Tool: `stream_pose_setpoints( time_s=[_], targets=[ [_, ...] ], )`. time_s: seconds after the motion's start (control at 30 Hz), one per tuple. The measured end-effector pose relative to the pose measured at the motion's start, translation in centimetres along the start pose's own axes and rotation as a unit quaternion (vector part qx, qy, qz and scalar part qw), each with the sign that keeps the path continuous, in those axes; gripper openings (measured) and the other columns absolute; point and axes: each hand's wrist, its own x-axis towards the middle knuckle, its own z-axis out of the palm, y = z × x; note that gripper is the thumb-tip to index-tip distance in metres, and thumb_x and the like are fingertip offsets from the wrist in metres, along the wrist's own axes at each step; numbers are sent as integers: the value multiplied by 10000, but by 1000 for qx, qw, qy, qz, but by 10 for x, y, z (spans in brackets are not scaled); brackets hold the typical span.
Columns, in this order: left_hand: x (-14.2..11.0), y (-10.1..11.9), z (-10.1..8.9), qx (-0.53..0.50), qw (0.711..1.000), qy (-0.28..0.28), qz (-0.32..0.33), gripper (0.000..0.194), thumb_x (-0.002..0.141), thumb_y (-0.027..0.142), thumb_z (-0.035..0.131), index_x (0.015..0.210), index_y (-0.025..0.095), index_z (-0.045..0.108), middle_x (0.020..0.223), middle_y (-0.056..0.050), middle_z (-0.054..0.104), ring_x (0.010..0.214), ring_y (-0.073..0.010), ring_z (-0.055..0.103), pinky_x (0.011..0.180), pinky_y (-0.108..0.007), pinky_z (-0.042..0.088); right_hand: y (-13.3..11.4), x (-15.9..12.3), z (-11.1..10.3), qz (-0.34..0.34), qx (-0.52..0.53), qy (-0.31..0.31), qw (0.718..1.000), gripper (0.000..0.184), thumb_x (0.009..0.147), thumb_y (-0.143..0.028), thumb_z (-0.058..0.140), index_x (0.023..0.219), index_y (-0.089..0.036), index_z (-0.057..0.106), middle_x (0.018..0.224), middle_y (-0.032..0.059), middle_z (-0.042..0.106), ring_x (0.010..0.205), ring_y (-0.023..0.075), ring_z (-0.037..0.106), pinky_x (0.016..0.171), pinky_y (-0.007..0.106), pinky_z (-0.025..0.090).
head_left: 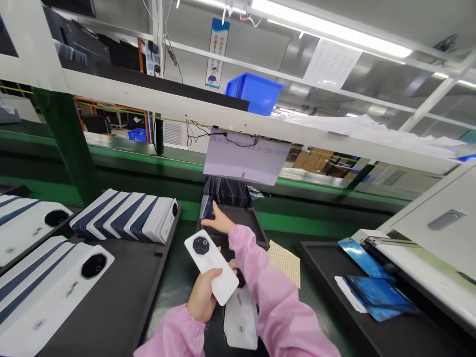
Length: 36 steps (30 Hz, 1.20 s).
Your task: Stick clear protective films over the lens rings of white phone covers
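My left hand (204,296) grips a white phone back cover (211,265) with a black round camera hole, held tilted above the bench. Under it lies another white cover (241,322) flat on the dark surface. My right hand (219,221) reaches forward across it to a small dark tray (256,225). Its fingers pinch a thin blue-edged piece (208,210) from a row of dark pieces (226,192) standing at the tray's back. Both arms wear pink sleeves.
Rows of white covers (126,217) lean in black trays on the left (33,282). A perforated tan sheet (286,260) lies right of the small tray. Blue films (375,292) sit on a black tray at right. A white machine (439,223) stands far right. A blue bin (255,91) sits on the shelf above.
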Motion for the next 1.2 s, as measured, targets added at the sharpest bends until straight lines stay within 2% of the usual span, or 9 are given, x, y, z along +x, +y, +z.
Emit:
stream_pose_setpoints(
  time_s=[0.17, 0.27, 0.4, 0.6, 0.67, 0.77, 0.87, 0.97, 1.2],
  targets=[
    [-4, -1, 1, 67, 991, -102, -47, 532, 719, 83, 541, 1249, 100, 505, 996, -163, 706, 932, -316, 653, 836, -448, 467, -13, -76, -36, 19, 75, -74, 994, 682, 694, -369, 675, 1296, -170, 422, 1198, 133, 586, 1027, 233, 600, 903, 414, 454],
    [-3, -6, -2, 103, 986, -115, -68, 325, 691, 77, 577, 1006, 44, 648, 988, -193, 703, 908, -329, 655, 812, -428, 475, -12, -126, -38, 18, 167, -129, 977, 563, 662, -324, 715, 1174, -190, 524, 899, 47, 691, 781, 177, 654, 731, 340, 512],
    [-2, -11, 1, 123, 981, -118, -90, 296, 692, 91, 612, 984, 60, 647, 962, -196, 711, 879, -341, 667, 799, -444, 475, -3, -164, -28, 1, 272, -56, 961, 356, 656, -314, 731, 955, -173, 600, 771, 18, 682, 669, 133, 630, 652, 266, 484],
    [-5, -16, 10, 132, 978, -125, -106, 339, 779, 236, 585, 1055, 43, 620, 980, -210, 698, 876, -334, 668, 760, -425, 486, 12, -178, -20, -23, 282, 27, 959, 261, 694, -325, 686, 905, -199, 597, 726, 9, 649, 516, 107, 548, 478, 228, 420],
    [-5, -18, 10, 128, 975, -134, -126, 419, 824, 355, 525, 1087, 39, 608, 967, -211, 697, 841, -324, 673, 695, -390, 492, 17, -178, -17, -37, 284, 44, 957, 313, 681, -306, 694, 959, -207, 590, 790, 21, 643, 627, 132, 586, 567, 259, 466],
    [-5, -20, 8, 121, 967, -152, -166, 568, 833, 520, 448, 1119, 52, 595, 851, -192, 707, 735, -291, 678, 621, -340, 474, 21, -178, -17, -83, 228, 159, 957, 480, 670, -257, 698, 1119, -245, 527, 1019, 58, 590, 880, 175, 582, 741, 316, 486],
    [-6, -22, 9, 148, 957, -168, -185, 640, 814, 612, 390, 1057, 71, 630, 755, -170, 698, 649, -252, 653, 620, -324, 459, 18, -182, -24, -139, 111, 253, 951, 318, 705, -210, 660, 1015, -250, 599, 1057, 64, 550, 949, 187, 548, 773, 331, 471],
    [-8, -24, 10, 188, 948, -174, -190, 676, 805, 647, 347, 944, 69, 669, 768, -168, 683, 634, -216, 621, 641, -301, 446, 11, -187, -32, -152, 77, 253, 952, 118, 712, -184, 643, 817, -237, 654, 921, 40, 557, 849, 170, 552, 735, 324, 462],
    [-9, -27, 9, 233, 929, -170, -233, 558, 818, 588, 411, 847, 105, 687, 757, -119, 647, 673, -198, 584, 711, -311, 428, 9, -194, -47, -140, 112, 219, 959, 26, 708, -234, 675, 722, -228, 654, 822, 19, 539, 772, 152, 529, 710, 314, 448]
  ],
)
